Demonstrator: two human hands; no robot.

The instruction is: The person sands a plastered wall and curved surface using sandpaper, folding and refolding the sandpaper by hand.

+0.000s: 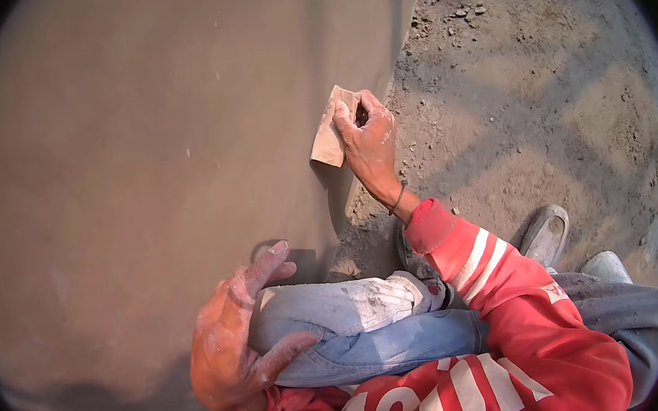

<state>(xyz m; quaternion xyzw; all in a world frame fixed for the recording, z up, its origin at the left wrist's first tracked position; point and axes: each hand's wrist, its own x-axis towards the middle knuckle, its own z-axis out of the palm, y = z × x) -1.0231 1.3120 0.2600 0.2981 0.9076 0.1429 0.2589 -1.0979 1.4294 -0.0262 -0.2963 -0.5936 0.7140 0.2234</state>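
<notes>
My right hand [373, 142] pinches a folded tan sheet of sandpaper [330, 138] between thumb and fingers. The sheet lies against the smooth grey-brown plastered wall [142, 160], close to its lower edge where the ground begins. Part of the fingers is hidden behind the sheet. Lower down on the left, my left hand [227, 342] is open, thumb and fingers apart, with nothing in it. It is beside my bent knee in blue jeans [356, 318], in front of the wall. White dust marks both hands.
Rough dirt ground [489, 142] with small stones and crumbs runs along the right of the wall. Dusty shoes [546, 236] rest on it beside my red right sleeve [481, 266]. Crossed shadows fall over the ground.
</notes>
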